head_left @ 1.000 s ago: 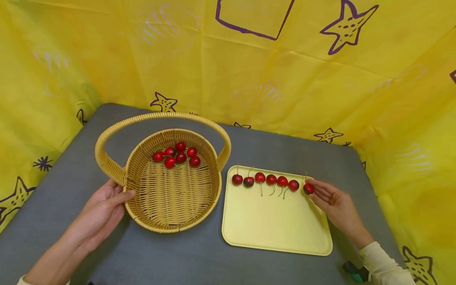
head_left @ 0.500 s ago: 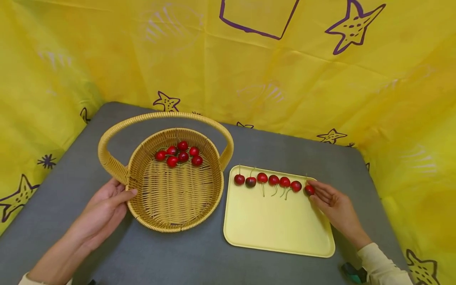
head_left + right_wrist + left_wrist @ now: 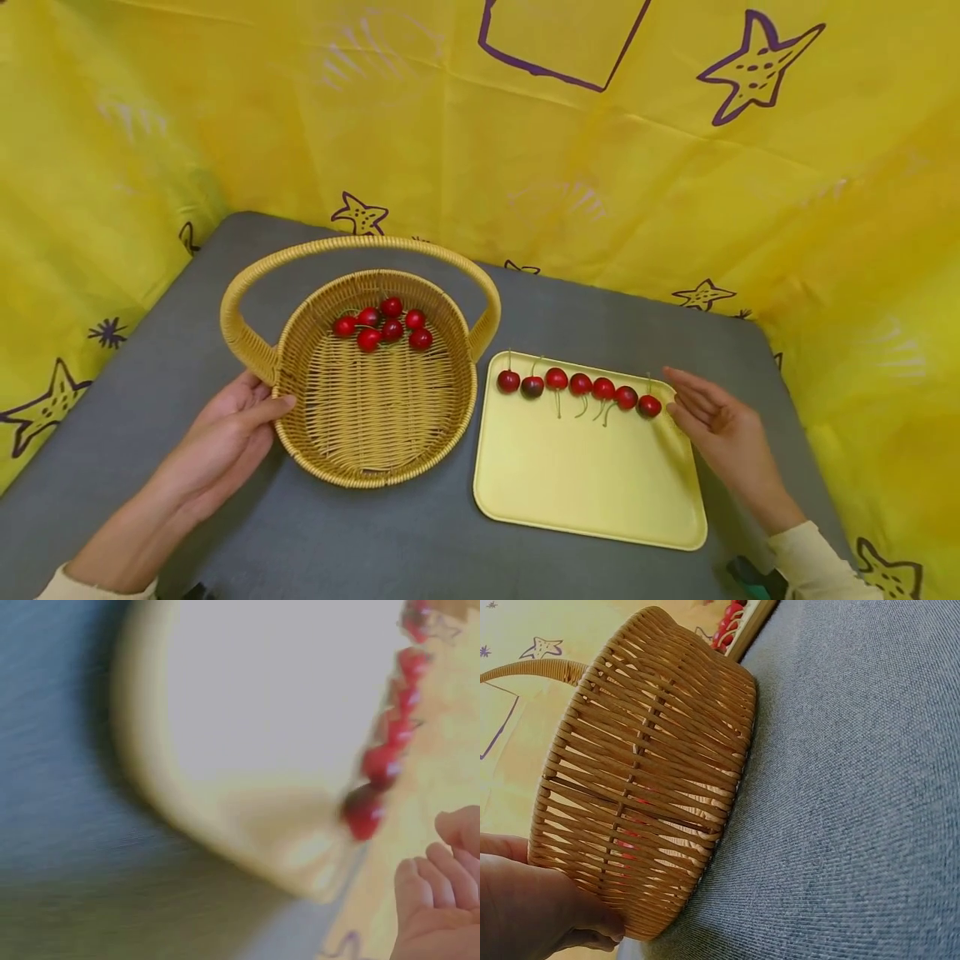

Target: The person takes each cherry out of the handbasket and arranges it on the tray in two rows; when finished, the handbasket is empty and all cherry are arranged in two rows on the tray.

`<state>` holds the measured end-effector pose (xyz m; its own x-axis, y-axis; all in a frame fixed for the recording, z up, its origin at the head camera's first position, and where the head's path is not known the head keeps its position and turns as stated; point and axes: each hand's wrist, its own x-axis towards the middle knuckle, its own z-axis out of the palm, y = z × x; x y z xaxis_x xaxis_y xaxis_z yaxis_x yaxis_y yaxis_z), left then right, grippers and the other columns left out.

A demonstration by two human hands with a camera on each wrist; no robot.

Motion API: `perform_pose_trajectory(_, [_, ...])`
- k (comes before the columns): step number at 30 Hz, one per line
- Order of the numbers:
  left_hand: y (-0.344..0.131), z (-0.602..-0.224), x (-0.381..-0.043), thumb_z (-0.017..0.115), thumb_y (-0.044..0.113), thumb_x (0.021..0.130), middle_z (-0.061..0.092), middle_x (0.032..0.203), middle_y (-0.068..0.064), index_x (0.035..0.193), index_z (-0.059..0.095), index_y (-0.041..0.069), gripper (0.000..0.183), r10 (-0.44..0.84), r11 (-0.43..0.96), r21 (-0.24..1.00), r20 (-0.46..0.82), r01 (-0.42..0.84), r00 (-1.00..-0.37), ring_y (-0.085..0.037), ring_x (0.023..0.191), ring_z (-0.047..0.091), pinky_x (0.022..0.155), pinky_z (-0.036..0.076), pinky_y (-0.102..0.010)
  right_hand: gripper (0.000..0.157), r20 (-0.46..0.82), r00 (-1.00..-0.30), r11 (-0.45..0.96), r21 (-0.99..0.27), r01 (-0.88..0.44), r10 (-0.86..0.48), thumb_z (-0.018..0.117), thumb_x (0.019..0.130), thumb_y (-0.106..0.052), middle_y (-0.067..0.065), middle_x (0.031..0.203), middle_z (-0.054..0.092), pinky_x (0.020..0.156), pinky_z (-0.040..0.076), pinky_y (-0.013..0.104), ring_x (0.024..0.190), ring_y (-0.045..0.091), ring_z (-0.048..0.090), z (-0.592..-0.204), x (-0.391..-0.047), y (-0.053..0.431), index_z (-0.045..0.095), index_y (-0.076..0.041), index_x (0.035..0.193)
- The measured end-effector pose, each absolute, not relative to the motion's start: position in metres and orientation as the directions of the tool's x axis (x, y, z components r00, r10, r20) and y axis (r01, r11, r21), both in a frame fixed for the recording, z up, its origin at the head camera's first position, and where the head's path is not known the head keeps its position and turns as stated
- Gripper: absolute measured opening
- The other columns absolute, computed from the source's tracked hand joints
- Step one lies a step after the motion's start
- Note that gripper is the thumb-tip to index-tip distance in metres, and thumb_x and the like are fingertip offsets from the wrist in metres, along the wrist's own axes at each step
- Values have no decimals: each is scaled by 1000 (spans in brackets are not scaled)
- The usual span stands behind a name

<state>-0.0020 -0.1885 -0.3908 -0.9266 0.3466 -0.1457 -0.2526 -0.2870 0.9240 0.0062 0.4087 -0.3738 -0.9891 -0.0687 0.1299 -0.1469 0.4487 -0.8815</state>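
Note:
A round wicker basket [image 3: 375, 477] with a tall arched handle stands left of centre, several red cherries [image 3: 392, 330] grouped toward its far side. My left hand [image 3: 232, 433] grips the basket's left rim, thumb over the edge; the left wrist view shows the same hand [image 3: 547, 907] at the woven wall. To the right lies a pale yellow tray [image 3: 585, 483] with a row of several cherries along its far edge. The rightmost cherry [image 3: 649, 407] rests near the tray's far right corner. Just right of it, my right hand [image 3: 723, 433] holds nothing, fingers extended and thumb apart.
The grey table [image 3: 435, 550] carries the basket and tray side by side with a narrow gap. A yellow cloth [image 3: 465, 150] with purple sea drawings hangs behind and along the sides. A dark and green object [image 3: 750, 575] lies by the right sleeve.
My right hand has let go of the rightmost cherry and drawn slightly right; the cherry now sits on the tray at the row's end. The left hand keeps its grip on the basket.

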Motion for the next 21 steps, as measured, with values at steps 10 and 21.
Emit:
perform_pose_trajectory(10, [-188,-389,-1,46,-2,110,2,176,-14,169,-3,10,77,343,-282,927,-143,-247,-928,-19,161,6,121,28,-21,49,205,-949,280,-921,-270,-240,64,99,14,18,152,58,105,50,31,140,26,56,-323,1,315,59,2,146])
perform_pose_trajectory(21, [-186,-384,0,47,0,110,2,175,-14,169,-3,10,78,338,-269,929,-156,-254,-928,-22,162,4,122,27,-24,51,213,-868,113,-950,-291,-448,66,102,3,8,154,58,110,49,43,144,26,53,-314,-15,195,60,-14,150])
